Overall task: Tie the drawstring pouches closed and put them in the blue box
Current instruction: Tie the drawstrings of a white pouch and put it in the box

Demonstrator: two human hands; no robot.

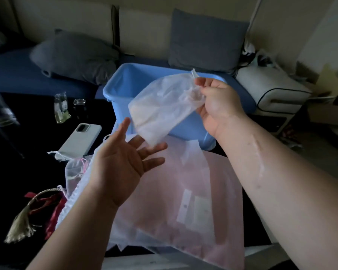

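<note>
Dim room, sofa (pixel 144 30) with grey cushions (pixel 207 39) behind the blue box (pixel 113 84), which stands on a dark desk (pixel 37 133). Step in hand, by my reading: closing a sheer white drawstring pouch (pixel 164 106) before dropping it in. Right hand (pixel 219 106) is raised over the box's near rim, grip pinched on the pouch's gathered neck, a cord end poking above the fingers. Pouch hangs slanted in front of the box, not inside. Knot: cannot tell. Left hand (pixel 123 164) sits below the pouch's lower end, palm up, fingers spread, grip wide and holding nothing. Next move likely needs the left hand to take the cord for tying, or the right to carry the pouch past the rim. Large pink pouch (pixel 193 191) lies on the desk in front of the box, phone (pixel 80 141) to the box's left.
</note>
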